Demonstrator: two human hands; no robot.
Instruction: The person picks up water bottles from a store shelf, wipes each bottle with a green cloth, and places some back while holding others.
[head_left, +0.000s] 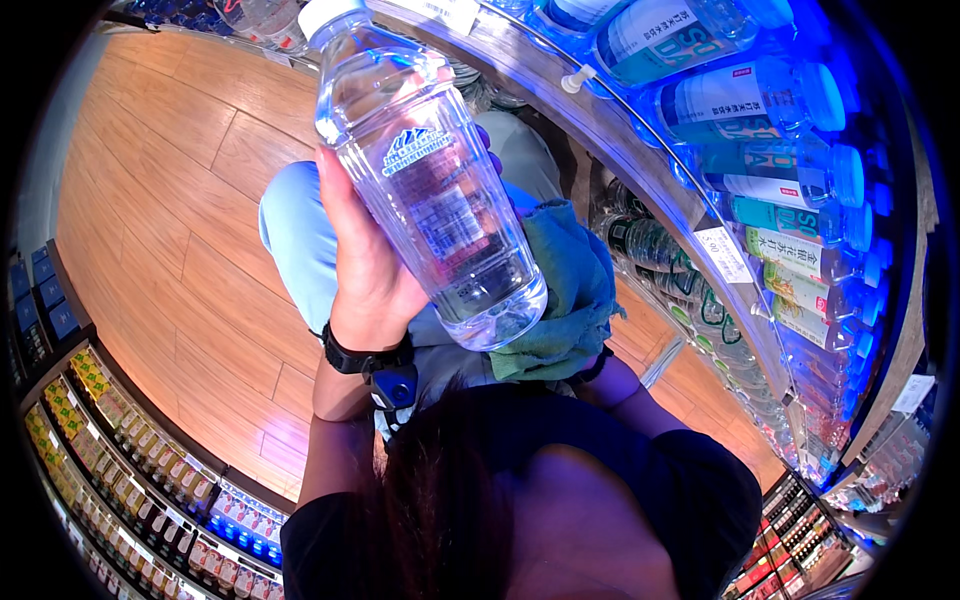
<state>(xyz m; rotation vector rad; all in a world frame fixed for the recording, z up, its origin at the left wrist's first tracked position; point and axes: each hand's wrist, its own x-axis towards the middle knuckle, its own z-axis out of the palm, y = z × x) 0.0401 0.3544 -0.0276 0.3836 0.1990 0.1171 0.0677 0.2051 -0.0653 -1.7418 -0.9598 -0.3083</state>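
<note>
My left hand (375, 262) grips a large clear plastic bottle (450, 210) from behind, its thumb along the near side. White-capped, the bottle tilts in front of my knees and carries a mountain logo and a printed label with a barcode. Fingertips show at its far edge. A blue-green cloth (570, 292) with a frayed edge covers my right hand, right beside the bottle's base; only the right wrist (592, 367) with a dark band shows. The cloth appears to be in that hand, though its fingers are hidden. A black wristband (349, 352) sits on my left wrist.
To the right, a shelf edge (645, 150) with price tags holds soda water bottles (720, 97) under blue light. Clear bottles (645, 240) stand lower down. Shelves of packaged drinks (150, 465) line the lower left. Wood-plank flooring (172, 195) spreads on the left.
</note>
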